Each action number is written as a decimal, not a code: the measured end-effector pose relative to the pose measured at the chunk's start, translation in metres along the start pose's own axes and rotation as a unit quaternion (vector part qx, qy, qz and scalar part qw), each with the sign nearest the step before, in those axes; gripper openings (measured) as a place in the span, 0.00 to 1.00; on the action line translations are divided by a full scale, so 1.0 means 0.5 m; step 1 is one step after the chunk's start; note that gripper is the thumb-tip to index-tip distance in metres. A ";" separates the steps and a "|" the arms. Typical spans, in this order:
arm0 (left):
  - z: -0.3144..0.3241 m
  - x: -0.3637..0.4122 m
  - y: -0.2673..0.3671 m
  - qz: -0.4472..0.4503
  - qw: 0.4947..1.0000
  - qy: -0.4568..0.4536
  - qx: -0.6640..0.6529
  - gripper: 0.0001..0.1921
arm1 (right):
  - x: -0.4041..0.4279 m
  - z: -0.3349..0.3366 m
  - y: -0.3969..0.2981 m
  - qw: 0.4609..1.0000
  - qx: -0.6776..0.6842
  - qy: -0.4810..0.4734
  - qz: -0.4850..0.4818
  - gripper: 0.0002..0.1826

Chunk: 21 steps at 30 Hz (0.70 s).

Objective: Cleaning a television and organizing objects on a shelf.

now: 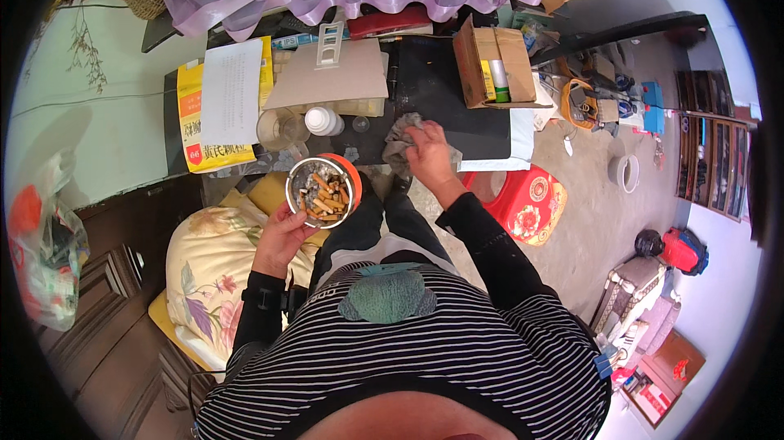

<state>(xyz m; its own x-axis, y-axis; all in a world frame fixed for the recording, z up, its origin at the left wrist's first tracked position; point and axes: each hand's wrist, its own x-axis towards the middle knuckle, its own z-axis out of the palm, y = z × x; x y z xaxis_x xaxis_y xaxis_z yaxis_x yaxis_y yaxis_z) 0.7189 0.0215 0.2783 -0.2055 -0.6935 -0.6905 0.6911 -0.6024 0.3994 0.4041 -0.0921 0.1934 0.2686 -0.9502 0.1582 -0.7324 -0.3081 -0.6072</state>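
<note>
My left hand grips a round ashtray by its near left rim, out in front of the desk edge. Its outside is orange-red, the rim is silver, and cigarette butts and ash fill it. My right hand rests on a crumpled grey cloth at the front of the dark desk, with fingers curled onto the fabric. Between the hands, towards the back, stand a white capped bottle and a clear glass. A small clear round piece lies beside the bottle.
An open cardboard box holding packages stands at the desk's right. Printed paper lies over a yellow packet on the left. A red plastic stool is below the right edge. Floral bedding lies left of my legs.
</note>
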 end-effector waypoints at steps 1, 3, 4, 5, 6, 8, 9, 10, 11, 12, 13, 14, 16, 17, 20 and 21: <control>-0.001 -0.002 -0.005 -0.003 1.000 0.004 -0.008 0.23 | 0.017 -0.014 -0.001 1.000 0.002 -0.003 -0.004 0.26; 0.003 -0.007 -0.009 0.007 1.000 0.005 -0.008 0.23 | 0.077 -0.039 0.005 0.995 -0.039 0.092 0.023 0.28; 0.006 -0.009 -0.010 0.014 1.000 0.006 -0.002 0.23 | 0.117 -0.044 0.003 0.989 -0.073 0.114 0.052 0.29; 0.010 -0.008 -0.010 0.022 1.000 0.006 0.004 0.23 | 0.159 -0.037 0.003 0.981 -0.107 0.137 0.081 0.30; 0.021 -0.006 -0.009 0.016 1.000 0.005 0.005 0.22 | 0.187 -0.027 0.011 0.981 -0.107 0.139 0.081 0.30; 0.031 -0.005 -0.014 0.014 1.000 0.007 0.000 0.22 | 0.215 -0.010 0.019 0.966 -0.173 0.094 0.167 0.33; 0.029 -0.007 -0.017 0.014 1.000 0.012 -0.010 0.21 | 0.209 -0.004 0.021 0.967 -0.169 0.092 0.165 0.33; 0.034 -0.016 -0.021 0.019 1.000 0.017 -0.018 0.21 | 0.191 -0.006 0.024 0.980 -0.155 0.059 0.112 0.33; 0.023 -0.019 -0.024 0.021 0.999 0.021 -0.019 0.21 | 0.173 -0.007 0.024 0.988 -0.141 0.026 0.059 0.33; 0.011 -0.021 -0.033 0.022 0.999 0.019 -0.026 0.21 | 0.154 -0.012 0.020 0.987 -0.157 0.028 0.032 0.31; 0.009 -0.019 -0.037 0.022 0.999 0.016 -0.032 0.21 | 0.134 -0.011 0.014 0.987 -0.157 0.027 0.030 0.31; 0.008 -0.022 -0.040 0.021 0.999 0.024 -0.032 0.21 | 0.110 -0.010 0.005 0.989 -0.145 0.021 -0.011 0.29; 0.021 -0.023 -0.035 0.020 0.999 0.017 -0.031 0.21 | 0.068 -0.005 -0.004 0.989 -0.136 0.018 -0.052 0.28; 0.026 -0.021 -0.034 0.020 0.999 0.012 -0.028 0.21 | 0.049 0.005 -0.009 0.990 -0.117 0.004 -0.084 0.26; 0.012 -0.017 -0.035 0.024 0.999 0.009 -0.028 0.22 | -0.005 0.018 -0.043 0.987 -0.055 -0.059 -0.137 0.24; 0.015 -0.014 -0.033 0.027 0.999 0.006 -0.031 0.22 | -0.015 0.017 -0.047 0.981 -0.011 -0.108 -0.159 0.24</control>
<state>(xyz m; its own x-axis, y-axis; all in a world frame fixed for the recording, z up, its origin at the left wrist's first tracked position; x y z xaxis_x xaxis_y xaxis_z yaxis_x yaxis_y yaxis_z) 0.7038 0.0334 0.2809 -0.1587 -0.7190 -0.6767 0.7425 -0.5387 0.3982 0.4250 -0.0775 0.1999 0.6107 -0.7741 0.1668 -0.6029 -0.5912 -0.5357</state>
